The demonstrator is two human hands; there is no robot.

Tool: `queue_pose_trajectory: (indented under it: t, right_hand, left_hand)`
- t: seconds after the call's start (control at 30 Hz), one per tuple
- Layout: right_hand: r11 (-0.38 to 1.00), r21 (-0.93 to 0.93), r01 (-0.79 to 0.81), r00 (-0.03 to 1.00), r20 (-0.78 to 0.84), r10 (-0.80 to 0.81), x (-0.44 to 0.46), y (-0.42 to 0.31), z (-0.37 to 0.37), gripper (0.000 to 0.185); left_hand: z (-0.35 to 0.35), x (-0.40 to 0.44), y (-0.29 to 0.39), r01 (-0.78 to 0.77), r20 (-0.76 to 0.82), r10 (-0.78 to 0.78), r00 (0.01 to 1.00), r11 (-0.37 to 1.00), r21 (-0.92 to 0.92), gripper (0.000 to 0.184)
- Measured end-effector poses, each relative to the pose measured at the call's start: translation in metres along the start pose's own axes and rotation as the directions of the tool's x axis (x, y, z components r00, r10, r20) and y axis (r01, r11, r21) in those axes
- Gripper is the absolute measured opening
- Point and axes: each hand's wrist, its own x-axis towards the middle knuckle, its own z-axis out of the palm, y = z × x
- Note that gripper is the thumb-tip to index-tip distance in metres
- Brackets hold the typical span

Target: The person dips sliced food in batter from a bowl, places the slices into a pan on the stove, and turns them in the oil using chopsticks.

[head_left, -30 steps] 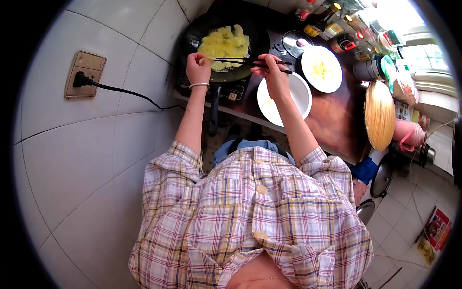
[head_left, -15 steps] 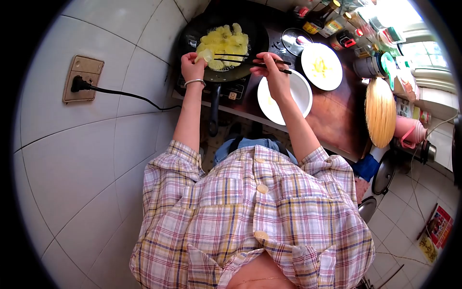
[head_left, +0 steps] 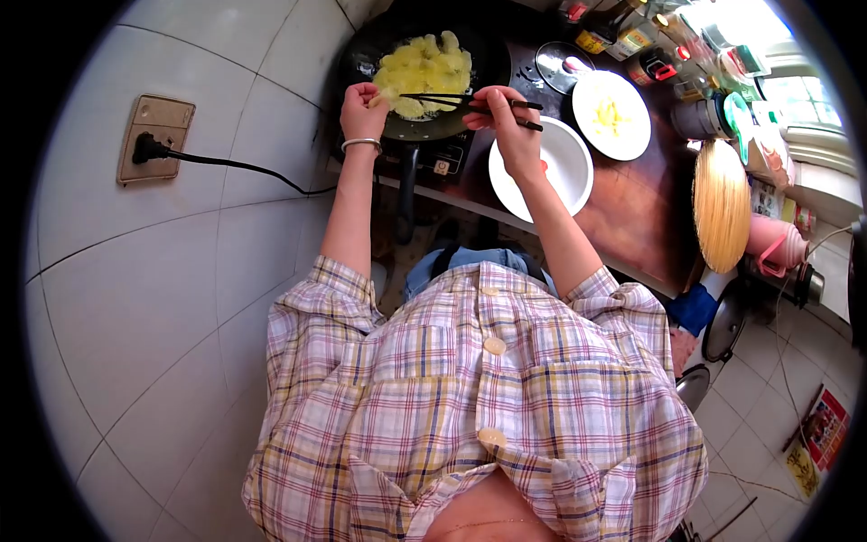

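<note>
A dark frying pan (head_left: 361,56) holds thin yellow slices (head_left: 423,74), seemingly potato, lying in bubbling oil. At its near left rim, my left hand (head_left: 363,112) has its fingers pinched together on a pale slice (head_left: 386,94), partly hidden by the fingertips. My right hand (head_left: 508,122) grips black chopsticks (head_left: 459,101), whose tips point left over the slices, close to my left fingertips. Below my right hand stands a white bowl (head_left: 571,172), partly covered by my wrist. Farther right, yellow pieces (head_left: 611,116) lie on a white plate (head_left: 632,134).
The pan's handle (head_left: 406,194) sticks out past the counter edge over an induction cooker (head_left: 442,154). Bottles (head_left: 623,36) line the back beside a glass lid (head_left: 553,68). A round straw-coloured board (head_left: 721,208) stands right. A black power cord (head_left: 244,176) runs from the wall socket.
My left hand has moved up slightly, bringing the slice closer over the pan's slices. The chopsticks have shifted up a little with my right hand. The whole view has also shifted slightly.
</note>
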Motion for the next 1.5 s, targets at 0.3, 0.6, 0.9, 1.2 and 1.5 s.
queue_pose_trajectory:
  t: [0.3,0.6,0.9,1.2,1.5]
  right_hand:
    - [0.996,-0.09,0.028,0.996,-0.083,-0.035,0.003,0.018,-0.02,0.021]
    - [0.984,-0.175,0.014,1.0,-0.016,-0.017,-0.012,0.011,-0.011,0.022]
    - [0.972,-0.228,0.052,0.991,-0.11,-0.079,-0.033,0.002,-0.028,0.019]
    - [0.85,-0.485,0.208,0.968,-0.022,-0.249,0.014,0.065,0.003,0.013]
    - [0.729,-0.596,0.338,0.94,0.171,-0.296,0.034,0.057,-0.008,0.011]
  left_hand:
    - [0.0,-0.003,0.003,0.019,0.068,-0.019,0.998,1.0,-0.001,0.033]
    - [0.037,0.022,0.002,-0.172,0.388,-0.071,0.919,0.814,0.555,0.033]
    - [-0.026,-0.032,0.051,-0.176,0.263,0.165,0.951,0.984,0.02,0.031]
    - [-0.06,-0.2,0.073,0.09,0.721,0.015,0.693,0.99,-0.107,0.022]
    - [0.0,-0.269,0.025,-0.04,0.799,-0.056,0.599,0.994,0.1,0.024]
